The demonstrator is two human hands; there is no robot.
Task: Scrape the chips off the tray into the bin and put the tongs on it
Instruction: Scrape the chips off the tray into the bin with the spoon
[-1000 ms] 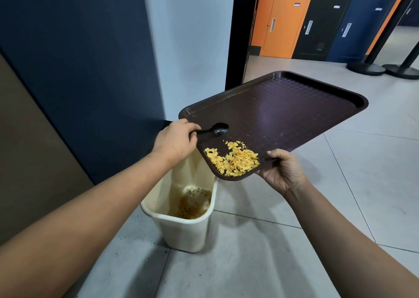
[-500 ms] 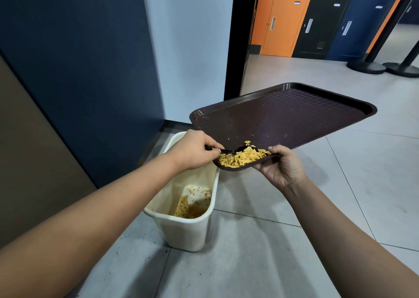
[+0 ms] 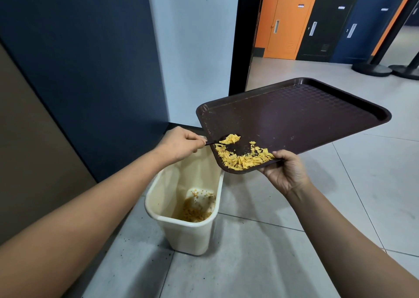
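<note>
The brown tray (image 3: 294,118) is gripped at its near edge by the right hand (image 3: 285,173) and tilted down over the cream bin (image 3: 181,225). A black utensil (image 3: 217,142) (its tip is loaded with chips) is pinched by the closed left hand (image 3: 179,144). The yellow chips (image 3: 242,159) are heaped at the tray's low corner, above the bin.

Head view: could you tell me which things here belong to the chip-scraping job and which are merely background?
In use: tray, chips, bin, black utensil, left hand, right hand.

Background: lockers, stanchion bases, blue wall.
</note>
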